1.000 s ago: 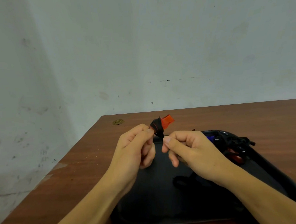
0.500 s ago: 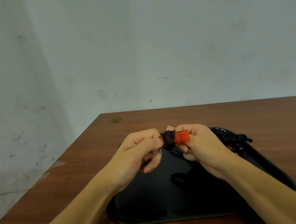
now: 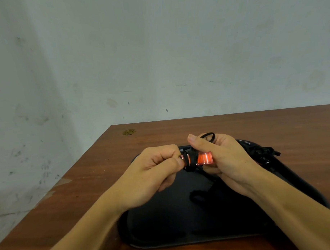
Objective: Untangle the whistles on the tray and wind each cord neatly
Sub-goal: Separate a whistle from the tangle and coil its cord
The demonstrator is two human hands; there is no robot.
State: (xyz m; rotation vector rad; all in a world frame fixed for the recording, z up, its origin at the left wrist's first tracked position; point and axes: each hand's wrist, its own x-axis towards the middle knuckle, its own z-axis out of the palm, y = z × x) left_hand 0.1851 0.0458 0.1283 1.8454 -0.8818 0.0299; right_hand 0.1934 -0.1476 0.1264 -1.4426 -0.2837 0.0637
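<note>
I hold a red whistle [image 3: 204, 158] above the black tray [image 3: 164, 224], its black cord [image 3: 190, 160] wound around its left part. My left hand [image 3: 158, 168] pinches the whistle's left end with thumb and forefinger. My right hand [image 3: 223, 156] grips the right end, and a loop of the cord [image 3: 209, 136] sticks up between its thumb and fingers. A tangle of black cords with other whistles [image 3: 264, 155] lies at the tray's far right corner. Another dark cord bundle [image 3: 198, 195] lies on the tray under my right wrist.
The tray sits on a brown wooden table [image 3: 254, 125] that stands against a pale wall. A small brass-coloured round fitting [image 3: 129, 132] is set in the table near its far left corner. The table's left edge runs diagonally toward me.
The whistle has turned from pointing up to lying sideways between my hands. My right hand moved from pinching the cord to gripping the whistle, and a cord loop now rises above its fingers.
</note>
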